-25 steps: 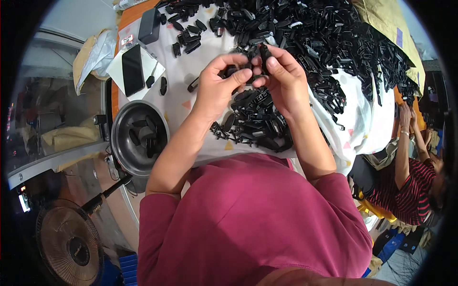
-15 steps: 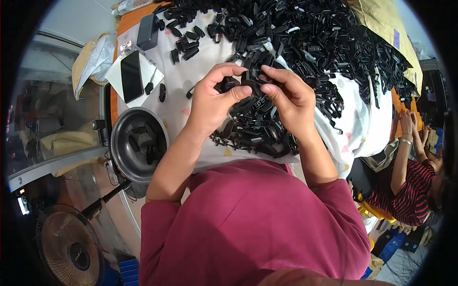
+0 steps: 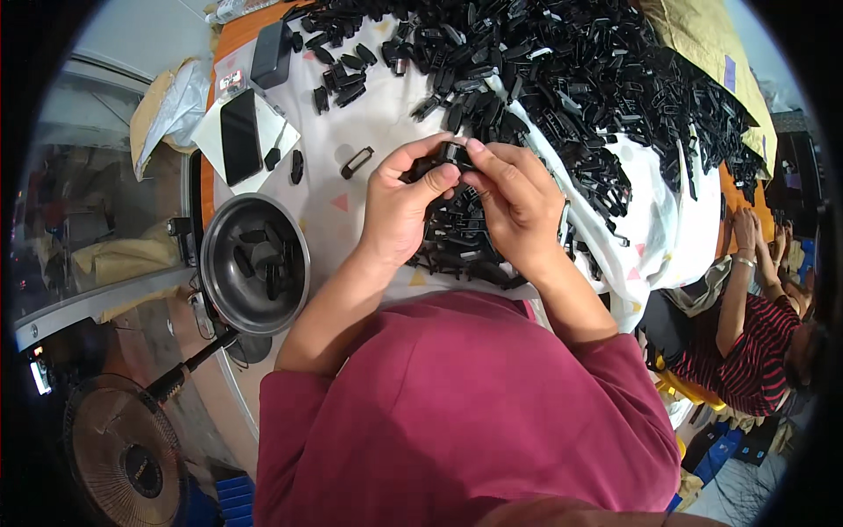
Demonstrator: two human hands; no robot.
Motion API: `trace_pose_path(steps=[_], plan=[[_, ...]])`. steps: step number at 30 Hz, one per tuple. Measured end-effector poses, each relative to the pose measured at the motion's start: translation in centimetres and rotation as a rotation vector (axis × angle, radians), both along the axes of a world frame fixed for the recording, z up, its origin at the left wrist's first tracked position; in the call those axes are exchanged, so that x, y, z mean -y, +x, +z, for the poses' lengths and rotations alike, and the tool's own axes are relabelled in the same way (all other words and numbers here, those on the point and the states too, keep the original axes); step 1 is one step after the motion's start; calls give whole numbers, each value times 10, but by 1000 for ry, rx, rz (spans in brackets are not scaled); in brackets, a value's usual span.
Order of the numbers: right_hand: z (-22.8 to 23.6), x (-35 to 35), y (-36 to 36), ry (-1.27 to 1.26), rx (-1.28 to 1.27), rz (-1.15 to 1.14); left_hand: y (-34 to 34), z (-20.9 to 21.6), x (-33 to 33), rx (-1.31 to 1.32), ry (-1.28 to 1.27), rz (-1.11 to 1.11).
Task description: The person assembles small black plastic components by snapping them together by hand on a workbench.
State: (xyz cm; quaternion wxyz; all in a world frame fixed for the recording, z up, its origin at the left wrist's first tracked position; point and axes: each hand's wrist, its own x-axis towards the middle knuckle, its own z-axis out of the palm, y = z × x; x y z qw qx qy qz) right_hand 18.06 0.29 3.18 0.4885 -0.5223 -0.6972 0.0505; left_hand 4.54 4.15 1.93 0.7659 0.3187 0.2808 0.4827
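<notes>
Both my hands meet over the table's near part, pinching one small black plastic part (image 3: 456,154) between them. The fingers and thumb of my left hand (image 3: 399,198) close on its left side. My right hand (image 3: 522,198) grips its right side with thumb and curled fingers. The part's exact kind is partly hidden by the fingertips. Beneath and behind the hands lies a heap of similar black parts (image 3: 465,237). A black oblong frame (image 3: 357,162) lies alone on the white cloth (image 3: 329,228), left of my left hand.
A large pile of black parts (image 3: 571,70) covers the far right. On the left stand a metal bowl (image 3: 211,263) with several black pieces, a phone (image 3: 241,139) and a dark box (image 3: 271,54). A fan (image 3: 140,470) is lower left. Another person (image 3: 746,342) works at far right.
My hands have drawn closer together and slightly lower, with the part turned between them. The black frame on the cloth, earlier mostly hidden by my left hand, now shows fully.
</notes>
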Motion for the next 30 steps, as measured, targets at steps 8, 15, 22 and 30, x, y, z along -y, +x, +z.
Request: trace_pose_path(steps=[8, 15, 22, 30], plan=[[-3, 6, -8, -572, -728, 220, -13, 6, 6, -95, 63, 42], [-26, -12, -67, -660, -743, 454, -75, -12, 21, 67, -23, 164], [-36, -66, -65, -648, -15, 524, -146, -5, 31, -684, 60, 593], [-77, -84, -73, -304, 650, 272, -134, -9, -5, -1706, 766, 529]])
